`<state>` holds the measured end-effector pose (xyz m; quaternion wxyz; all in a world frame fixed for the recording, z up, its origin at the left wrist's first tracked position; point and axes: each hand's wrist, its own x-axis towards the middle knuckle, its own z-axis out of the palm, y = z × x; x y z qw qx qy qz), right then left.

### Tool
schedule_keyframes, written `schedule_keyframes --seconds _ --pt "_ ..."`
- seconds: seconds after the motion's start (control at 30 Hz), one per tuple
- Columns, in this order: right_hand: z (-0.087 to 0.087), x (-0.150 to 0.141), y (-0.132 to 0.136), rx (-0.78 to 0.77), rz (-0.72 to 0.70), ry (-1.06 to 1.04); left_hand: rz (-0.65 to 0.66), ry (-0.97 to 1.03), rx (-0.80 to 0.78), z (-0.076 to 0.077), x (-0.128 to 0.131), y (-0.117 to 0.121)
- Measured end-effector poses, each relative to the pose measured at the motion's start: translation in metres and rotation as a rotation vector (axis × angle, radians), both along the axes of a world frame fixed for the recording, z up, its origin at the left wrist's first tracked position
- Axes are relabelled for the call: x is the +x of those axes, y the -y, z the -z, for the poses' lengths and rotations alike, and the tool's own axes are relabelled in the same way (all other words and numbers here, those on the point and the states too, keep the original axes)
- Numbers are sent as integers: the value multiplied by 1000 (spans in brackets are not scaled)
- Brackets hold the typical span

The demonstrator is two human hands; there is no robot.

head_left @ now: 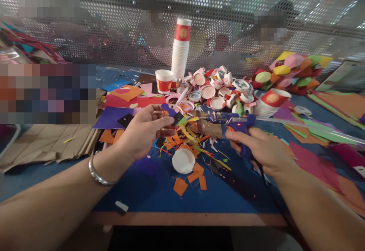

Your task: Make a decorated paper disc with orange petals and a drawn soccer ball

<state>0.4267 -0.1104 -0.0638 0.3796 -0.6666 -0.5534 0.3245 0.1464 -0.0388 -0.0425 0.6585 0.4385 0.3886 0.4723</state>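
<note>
No words or numbers can be read. The tall cup stack point(180, 57) at the far middle, the single cup point(164, 85) just left of it and the leaning cup stack point(270, 103) on the right each carry a round gold emblem on red. Cup bases point(208, 92) bear round printed marks. The glue gun's point(247, 123) small label point(238, 119) is illegible.

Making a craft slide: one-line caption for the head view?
Left hand holding purple paper, right hand gripping a glue gun, orange scraps and stacked cups on the table.
</note>
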Motion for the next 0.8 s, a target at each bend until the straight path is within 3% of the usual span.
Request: schedule_keyframes --seconds 0.1,0.23,0.37,0.53,0.63,0.73,0.8 --pt "2 7 -5 -114 77 -54 -6 -15 6 0 -1 -2" --pt "4 12 -8 -122 110 -21 -21 -12 49 -1 -3 -3" --pt "0 18 -6 -53 103 184 -87 -15 109 -4 -6 -8" --pt "-19 9 2 132 107 459 -216 -13 155 -9 -8 -13" --pt "-31 -21 0 186 -26 501 -249 0 167 -9 -7 -14" --pt "-37 -63 -16 247 -362 555 -260 -7 170 -7 -7 -15" --pt "-37 -89 -30 245 -497 631 -275 -10 181 -7 -9 -17"
